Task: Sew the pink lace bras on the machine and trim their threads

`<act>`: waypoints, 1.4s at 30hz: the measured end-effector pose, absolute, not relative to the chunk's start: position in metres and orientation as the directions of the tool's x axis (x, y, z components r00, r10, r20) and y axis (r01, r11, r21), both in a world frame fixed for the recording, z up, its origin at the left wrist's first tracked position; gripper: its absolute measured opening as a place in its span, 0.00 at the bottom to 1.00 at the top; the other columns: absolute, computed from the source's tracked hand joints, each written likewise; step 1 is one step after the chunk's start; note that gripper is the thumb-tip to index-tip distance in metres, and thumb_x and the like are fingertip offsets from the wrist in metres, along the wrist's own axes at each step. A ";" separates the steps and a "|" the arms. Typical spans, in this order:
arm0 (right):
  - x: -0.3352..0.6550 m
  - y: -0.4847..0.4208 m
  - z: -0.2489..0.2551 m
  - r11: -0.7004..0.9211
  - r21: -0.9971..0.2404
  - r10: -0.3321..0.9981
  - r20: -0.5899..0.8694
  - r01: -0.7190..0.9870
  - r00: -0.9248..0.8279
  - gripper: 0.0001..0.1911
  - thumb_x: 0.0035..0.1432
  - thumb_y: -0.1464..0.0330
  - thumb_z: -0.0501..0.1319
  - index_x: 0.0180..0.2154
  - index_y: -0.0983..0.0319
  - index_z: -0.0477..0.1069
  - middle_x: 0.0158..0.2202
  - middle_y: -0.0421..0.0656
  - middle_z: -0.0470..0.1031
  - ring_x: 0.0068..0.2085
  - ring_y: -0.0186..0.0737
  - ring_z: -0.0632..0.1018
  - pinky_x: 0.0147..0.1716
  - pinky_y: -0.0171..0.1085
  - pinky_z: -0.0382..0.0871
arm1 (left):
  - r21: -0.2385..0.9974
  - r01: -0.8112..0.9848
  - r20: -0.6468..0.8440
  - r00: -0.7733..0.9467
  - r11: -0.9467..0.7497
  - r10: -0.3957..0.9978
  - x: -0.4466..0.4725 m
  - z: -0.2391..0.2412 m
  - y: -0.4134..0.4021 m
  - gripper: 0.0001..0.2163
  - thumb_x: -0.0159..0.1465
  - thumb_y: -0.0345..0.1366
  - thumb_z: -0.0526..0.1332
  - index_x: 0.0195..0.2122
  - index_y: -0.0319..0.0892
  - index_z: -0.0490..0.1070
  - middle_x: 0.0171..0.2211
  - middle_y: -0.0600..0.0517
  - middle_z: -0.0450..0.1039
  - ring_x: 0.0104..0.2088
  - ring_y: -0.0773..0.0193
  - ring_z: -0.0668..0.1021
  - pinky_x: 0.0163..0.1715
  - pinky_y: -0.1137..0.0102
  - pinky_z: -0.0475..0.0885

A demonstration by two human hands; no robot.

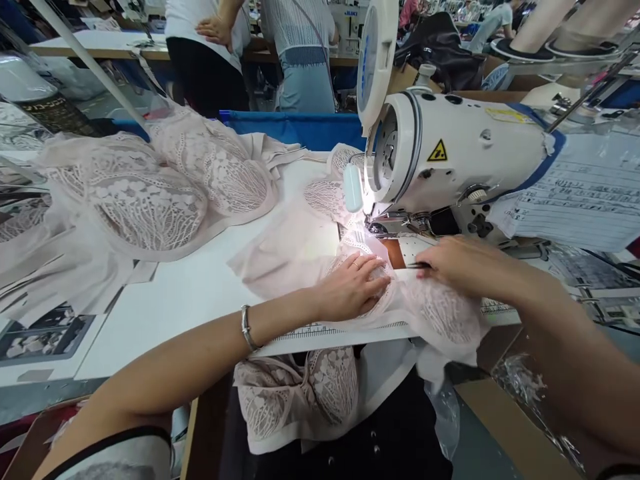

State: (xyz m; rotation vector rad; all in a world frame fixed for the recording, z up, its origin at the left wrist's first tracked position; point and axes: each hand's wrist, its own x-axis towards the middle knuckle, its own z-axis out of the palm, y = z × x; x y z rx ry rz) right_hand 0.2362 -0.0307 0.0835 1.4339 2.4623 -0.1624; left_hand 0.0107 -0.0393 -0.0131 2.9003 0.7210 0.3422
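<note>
A pale pink lace bra lies across the bed of a white sewing machine, part of it under the lit needle area. My left hand rests flat on the lace just in front of the needle, fingers stretched out. To the right, my right hand is closed around a thin dark pointed tool, whose exact kind I cannot make out. Its tip points left, toward the needle area. The bra's right cup hangs over the table's front edge below my right hand.
Several pink lace bras are piled on the left of the white table. Another bra lies on my lap. A written sheet hangs at the machine's right. A blue cloth bin and two people stand beyond the table.
</note>
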 end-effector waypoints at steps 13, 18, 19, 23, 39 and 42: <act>0.191 -0.007 -0.006 0.040 -0.337 0.996 0.093 0.941 -0.009 0.08 0.61 0.63 0.60 0.30 0.58 0.72 0.28 0.42 0.78 0.30 0.41 0.74 0.27 0.35 0.53 | 0.292 0.630 0.342 0.633 -0.719 0.694 0.007 -0.025 -0.004 0.16 0.71 0.34 0.56 0.55 0.29 0.70 0.56 0.34 0.73 0.55 0.47 0.75 0.52 0.55 0.73; 0.194 -0.014 -0.009 0.182 -0.325 0.969 0.220 0.928 -0.112 0.07 0.61 0.65 0.58 0.30 0.58 0.69 0.33 0.44 0.78 0.32 0.42 0.75 0.29 0.36 0.57 | 0.056 0.640 0.303 0.721 -0.767 0.623 0.007 -0.027 -0.025 0.25 0.73 0.40 0.52 0.61 0.21 0.64 0.62 0.28 0.67 0.64 0.39 0.68 0.63 0.49 0.63; 0.194 -0.014 -0.010 0.189 -0.312 0.967 0.224 0.931 -0.122 0.07 0.62 0.65 0.58 0.32 0.59 0.69 0.33 0.45 0.78 0.33 0.42 0.76 0.30 0.36 0.58 | 0.059 0.634 0.295 0.727 -0.771 0.620 0.007 -0.027 -0.026 0.25 0.73 0.40 0.52 0.61 0.21 0.64 0.62 0.28 0.68 0.64 0.40 0.69 0.63 0.50 0.62; 0.194 -0.014 -0.016 0.219 -0.244 0.961 0.223 0.945 -0.165 0.07 0.65 0.66 0.55 0.39 0.60 0.70 0.30 0.46 0.79 0.31 0.45 0.77 0.29 0.37 0.59 | 0.136 0.608 0.287 0.731 -0.782 0.619 0.009 -0.026 -0.022 0.28 0.73 0.44 0.51 0.62 0.21 0.62 0.62 0.27 0.67 0.62 0.41 0.70 0.60 0.52 0.66; 0.199 -0.016 -0.025 0.480 -0.066 0.846 0.299 0.875 -0.442 0.19 0.67 0.75 0.50 0.48 0.66 0.78 0.32 0.47 0.80 0.34 0.42 0.78 0.35 0.36 0.68 | 0.130 0.598 0.267 0.747 -0.791 0.609 0.004 -0.020 -0.010 0.25 0.72 0.47 0.52 0.60 0.29 0.65 0.61 0.33 0.69 0.55 0.45 0.72 0.55 0.54 0.66; 0.201 -0.016 -0.026 0.460 -0.055 0.862 0.267 0.886 -0.431 0.20 0.65 0.75 0.51 0.53 0.66 0.77 0.31 0.48 0.79 0.34 0.44 0.78 0.34 0.37 0.69 | 0.139 0.604 0.272 0.739 -0.785 0.617 0.003 -0.021 -0.009 0.26 0.72 0.48 0.52 0.60 0.30 0.65 0.62 0.33 0.67 0.57 0.44 0.72 0.56 0.53 0.65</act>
